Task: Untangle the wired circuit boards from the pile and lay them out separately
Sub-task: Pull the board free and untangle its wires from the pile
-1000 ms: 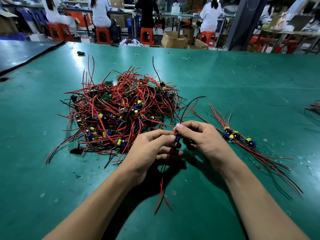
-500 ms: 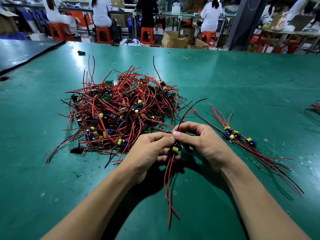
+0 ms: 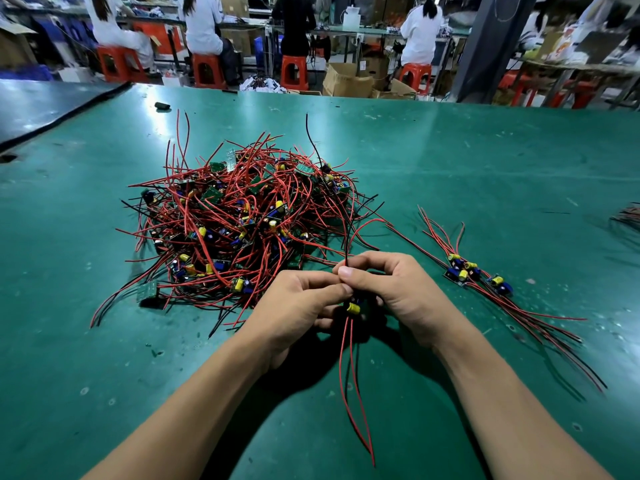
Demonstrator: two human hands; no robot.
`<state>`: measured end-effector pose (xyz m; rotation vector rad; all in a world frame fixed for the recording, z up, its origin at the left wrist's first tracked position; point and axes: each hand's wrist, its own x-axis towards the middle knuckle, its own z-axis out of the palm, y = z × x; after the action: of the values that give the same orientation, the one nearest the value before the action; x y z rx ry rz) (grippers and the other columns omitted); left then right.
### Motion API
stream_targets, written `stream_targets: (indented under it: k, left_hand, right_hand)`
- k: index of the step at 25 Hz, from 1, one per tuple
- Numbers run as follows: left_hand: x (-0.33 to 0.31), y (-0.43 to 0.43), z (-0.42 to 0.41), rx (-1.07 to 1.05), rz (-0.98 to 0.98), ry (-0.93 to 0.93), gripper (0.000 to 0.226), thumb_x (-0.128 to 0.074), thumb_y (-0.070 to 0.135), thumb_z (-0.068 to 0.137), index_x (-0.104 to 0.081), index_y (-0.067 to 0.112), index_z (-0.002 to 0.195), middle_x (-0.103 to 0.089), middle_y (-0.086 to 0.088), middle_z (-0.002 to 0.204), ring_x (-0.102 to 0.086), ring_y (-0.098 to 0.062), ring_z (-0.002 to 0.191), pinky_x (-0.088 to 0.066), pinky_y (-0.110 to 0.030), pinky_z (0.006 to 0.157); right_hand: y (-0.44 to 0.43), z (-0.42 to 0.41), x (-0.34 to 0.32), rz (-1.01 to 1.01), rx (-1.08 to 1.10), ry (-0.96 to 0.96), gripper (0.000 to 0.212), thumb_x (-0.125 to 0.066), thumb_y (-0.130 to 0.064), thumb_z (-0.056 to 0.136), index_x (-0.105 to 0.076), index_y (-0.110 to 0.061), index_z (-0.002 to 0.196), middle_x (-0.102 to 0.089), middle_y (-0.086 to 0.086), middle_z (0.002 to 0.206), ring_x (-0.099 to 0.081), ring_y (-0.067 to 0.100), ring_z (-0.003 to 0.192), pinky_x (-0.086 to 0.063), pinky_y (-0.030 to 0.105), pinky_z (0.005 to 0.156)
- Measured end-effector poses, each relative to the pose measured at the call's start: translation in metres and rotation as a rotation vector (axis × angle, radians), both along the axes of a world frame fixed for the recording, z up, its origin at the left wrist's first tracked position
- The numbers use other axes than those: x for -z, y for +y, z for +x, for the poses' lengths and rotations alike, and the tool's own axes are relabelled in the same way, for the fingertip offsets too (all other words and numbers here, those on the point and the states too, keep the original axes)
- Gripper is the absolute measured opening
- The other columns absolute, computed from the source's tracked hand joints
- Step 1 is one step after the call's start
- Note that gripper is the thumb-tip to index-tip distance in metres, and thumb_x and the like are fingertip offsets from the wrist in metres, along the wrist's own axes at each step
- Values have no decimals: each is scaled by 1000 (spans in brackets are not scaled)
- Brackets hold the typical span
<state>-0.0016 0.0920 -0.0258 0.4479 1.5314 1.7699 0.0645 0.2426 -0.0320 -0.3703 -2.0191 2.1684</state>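
A tangled pile of small circuit boards (image 3: 239, 220) with red and black wires lies on the green table, left of centre. Just in front of it my left hand (image 3: 294, 313) and my right hand (image 3: 398, 292) meet and both pinch one wired board (image 3: 353, 307) with a yellow capacitor. Its two red leads hang down toward me, and a red and a black wire rise from my right fingers toward the pile. To the right, a few separated boards (image 3: 474, 271) lie side by side, their wires trailing to the lower right.
The green table (image 3: 485, 161) stretches far back and to the right. A small black object (image 3: 162, 106) lies near the far left edge. More wires (image 3: 628, 216) show at the right border. People sit on orange stools at benches beyond the table.
The held board's red leads have swung from slanting left to hanging straight down toward me. Both hands stay together at the same spot, with the upper wires drawn more upright from my right fingers.
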Motion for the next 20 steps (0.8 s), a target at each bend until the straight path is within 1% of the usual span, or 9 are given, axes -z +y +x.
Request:
stream_targets:
  k: [2, 4, 6, 9, 10, 12, 16, 18, 20]
  left_hand:
    - [0, 1, -2, -4, -24, 5, 13, -60, 1, 92, -73, 1, 92, -75, -17, 83, -73, -27, 69, -57, -32, 63]
    - [-1, 1, -5, -20, -32, -25, 13, -61, 2, 91, -73, 1, 93, -75, -20, 87, -73, -31, 71, -54, -35, 71]
    - [-4, 1, -6, -25, -25, -68, 13, -61, 2, 90, -74, 2, 88, -74, -21, 88, -73, -30, 69, -56, -32, 64]
    - [-7, 3, -4, -1, -38, -85, 13, -60, 3, 90, -72, -1, 88, -73, -23, 88, -72, -28, 65, -55, -24, 50]
    - [-7, 4, -3, 10, -41, -91, 13, -60, 3, 91, -71, -2, 90, -73, -23, 88, -71, -28, 63, -53, -23, 47]
    - [-8, 6, -2, 28, -42, -101, 12, -60, 3, 91, -70, -3, 91, -72, -23, 87, -71, -27, 62, -50, -21, 44]
    - [-8, 8, 0, 31, -51, -82, 12, -60, 2, 92, -69, -4, 91, -73, -22, 84, -72, -26, 61, -51, -21, 43]
    - [-8, 9, -1, 18, -75, -37, 13, -60, 4, 92, -70, -3, 89, -74, -19, 83, -71, -27, 62, -57, -26, 50]
    - [-7, 10, -1, -6, -90, -2, 13, -60, 4, 91, -71, -3, 86, -74, -17, 80, -70, -28, 61, -58, -29, 56]
  right_hand:
    - [-4, -2, 1, -25, 59, 2, 9, -77, -16, 85, -73, -9, 88, -67, 10, 77, -62, 14, 60, -53, 24, 50]
    - [-9, -4, 2, -66, 112, 4, 11, -76, -15, 87, -70, -6, 90, -65, 10, 72, -58, 13, 53, -49, 23, 44]
    - [-12, -7, 4, -92, 160, 24, 13, -76, -18, 88, -71, -6, 89, -63, 6, 66, -55, 12, 49, -47, 22, 43]
    - [-6, -11, 9, 9, 304, 66, 13, -77, -23, 88, -72, -11, 84, -53, -8, 54, -42, 8, 49, -42, 30, 54]
    - [-3, -12, 10, 58, 361, 79, 14, -77, -23, 88, -73, -11, 85, -50, -10, 52, -38, 8, 49, -38, 29, 56]
    - [3, -15, 10, 98, 453, 105, 14, -77, -22, 88, -73, -9, 86, -47, -9, 52, -35, 6, 47, -33, 21, 49]
    - [8, -19, 8, 43, 551, 141, 7, -74, -17, 90, -73, -12, 85, -46, -5, 52, -33, 5, 43, -27, 15, 42]
    - [8, -21, 7, 7, 578, 159, 7, -72, -14, 91, -73, -11, 85, -48, -1, 57, -32, 6, 44, -26, 16, 44]
    - [6, -22, 5, -79, 577, 180, 12, -69, -9, 93, -72, -11, 81, -53, 4, 67, -32, 6, 45, -24, 19, 46]
